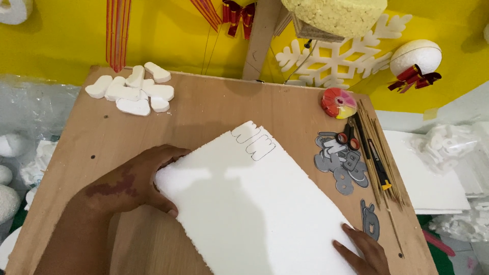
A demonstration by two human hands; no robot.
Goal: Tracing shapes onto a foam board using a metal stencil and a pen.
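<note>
Fingers of the left hand [133, 184] are curled around the left edge of a white rectangular foam sheet [249, 209]; the right hand [362, 250] is laid flat, fingers together, on its lower right corner, upon the wooden bench [204, 109].

Craft workshop: plywood worktable [214, 107], foam cut-outs [133, 90], scissors [348, 136], foam snowflake [340, 57] (yellow wall behind).

A pile of white foam cut-outs [133, 90] lies at the far left corner of the wooden desk [214, 107]. Along the right edge are grey letter shapes [340, 163], scissors [348, 136], thin wooden sticks [381, 153] and a colourful round roll [338, 103]. A foam snowflake [336, 61] hangs on the yellow wall [168, 35].
</note>
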